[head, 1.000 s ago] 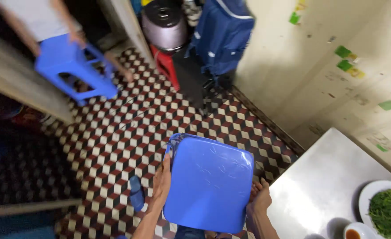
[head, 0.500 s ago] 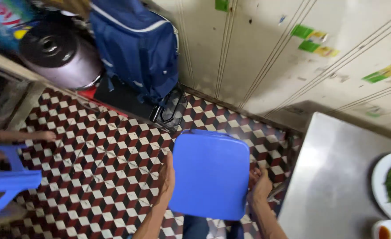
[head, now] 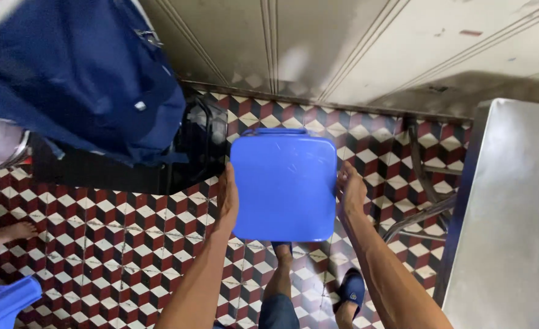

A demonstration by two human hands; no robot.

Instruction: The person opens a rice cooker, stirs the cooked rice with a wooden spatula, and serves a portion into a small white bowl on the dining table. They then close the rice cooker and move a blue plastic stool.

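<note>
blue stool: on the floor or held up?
Cannot tell for sure. The blue stool is seat-up, gripped by the left hand and right hand at its sides; its legs are hidden.

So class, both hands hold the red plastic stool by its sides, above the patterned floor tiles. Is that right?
Not quite: the plastic stool is blue, not red. The head view shows the left hand and right hand holding its sides above the patterned floor tiles.

Floor (head: 129, 237): tiled in a red, black and white cube pattern. On it: black case (head: 199, 143) by the wall, another person's bare foot (head: 13, 232) at left edge, second blue stool (head: 1, 301) in the bottom-left corner, metal table (head: 513, 213) standing at right.
</note>
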